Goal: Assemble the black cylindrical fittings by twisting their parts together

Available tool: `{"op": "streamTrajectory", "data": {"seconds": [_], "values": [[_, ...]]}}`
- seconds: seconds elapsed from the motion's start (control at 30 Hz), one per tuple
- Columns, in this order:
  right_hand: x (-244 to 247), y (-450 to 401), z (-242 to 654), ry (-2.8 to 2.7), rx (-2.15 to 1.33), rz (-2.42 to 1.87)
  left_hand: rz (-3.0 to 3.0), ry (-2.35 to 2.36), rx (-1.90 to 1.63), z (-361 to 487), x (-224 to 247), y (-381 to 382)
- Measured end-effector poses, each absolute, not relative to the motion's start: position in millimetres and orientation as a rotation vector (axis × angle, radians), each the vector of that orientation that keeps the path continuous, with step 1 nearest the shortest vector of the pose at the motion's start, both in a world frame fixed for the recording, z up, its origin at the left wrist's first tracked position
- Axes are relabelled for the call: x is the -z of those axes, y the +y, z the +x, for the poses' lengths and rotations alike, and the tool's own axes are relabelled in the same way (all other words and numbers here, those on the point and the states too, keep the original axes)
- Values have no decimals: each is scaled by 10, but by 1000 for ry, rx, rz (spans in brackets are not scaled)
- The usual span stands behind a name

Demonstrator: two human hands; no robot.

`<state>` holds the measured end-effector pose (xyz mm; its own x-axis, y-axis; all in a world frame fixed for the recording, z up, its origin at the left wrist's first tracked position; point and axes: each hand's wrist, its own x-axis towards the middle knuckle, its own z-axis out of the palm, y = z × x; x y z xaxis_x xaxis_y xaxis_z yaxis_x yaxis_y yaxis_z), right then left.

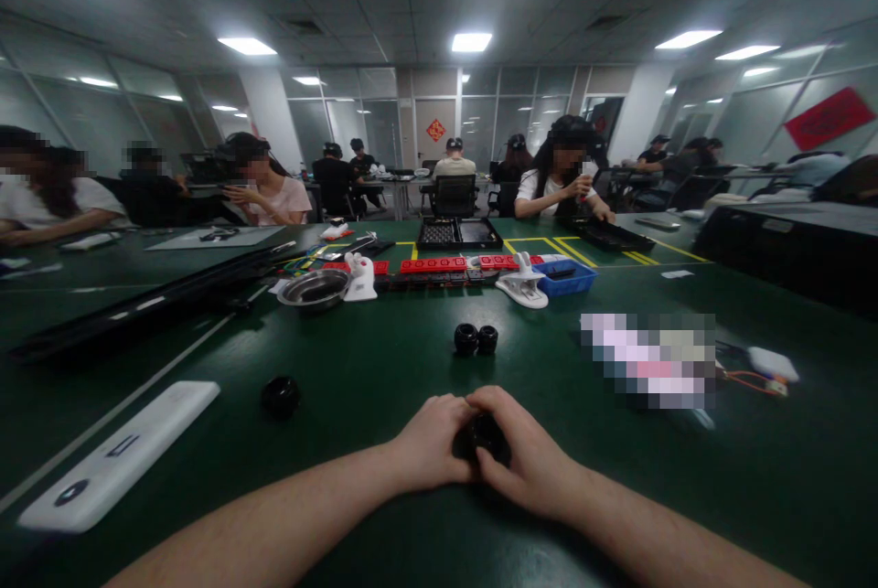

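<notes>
Two black rounded pieces (465,338) sit side by side ahead of me and a third piece (281,397) lies off to my left, all on the green table (384,368). Between my partly curled left hand (433,442) and right hand (531,460) I hold a fourth piece (491,439), seemingly mid-handling; whether the others are finished, I can't tell.

Black round part (489,440): mostly got buried between left hand (432,442) and right hand (531,455)
Forearms (274,519): got chopped at the bottom edge
Mosaic patch (648,359): pixelated mush, couldn't tell what was there
Black box (788,250): ran off the right edge
</notes>
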<state>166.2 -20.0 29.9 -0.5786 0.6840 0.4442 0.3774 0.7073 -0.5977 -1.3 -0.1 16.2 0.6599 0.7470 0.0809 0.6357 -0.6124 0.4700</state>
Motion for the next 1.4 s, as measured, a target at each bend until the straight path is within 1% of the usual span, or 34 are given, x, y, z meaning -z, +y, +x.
{"op": "streamTrajectory", "data": {"seconds": [0.1,0.27,0.4,0.5,0.8,1.0,1.23,1.4], "values": [[-301,-202,1671,-2249,-550,-803,2472,1092,-388,-15,-144,5],[-250,-171,1681,-2214,-507,-977,2494,1088,-402,-20,-106,19],[-270,-187,1682,-2256,-609,-812,2481,1079,-388,-20,-127,5],[-295,-205,1687,-2280,-620,-719,2475,1096,-375,-18,-142,0],[-251,-162,1678,-2219,-540,-998,2525,1079,-419,-24,-95,32],[-289,-204,1692,-2279,-610,-750,2489,1073,-432,-22,-92,21],[-271,-173,1678,-2214,-557,-945,2479,1063,-436,-14,-128,18],[-306,-197,1685,-2260,-641,-742,2480,1104,-390,-13,-147,7]]}}
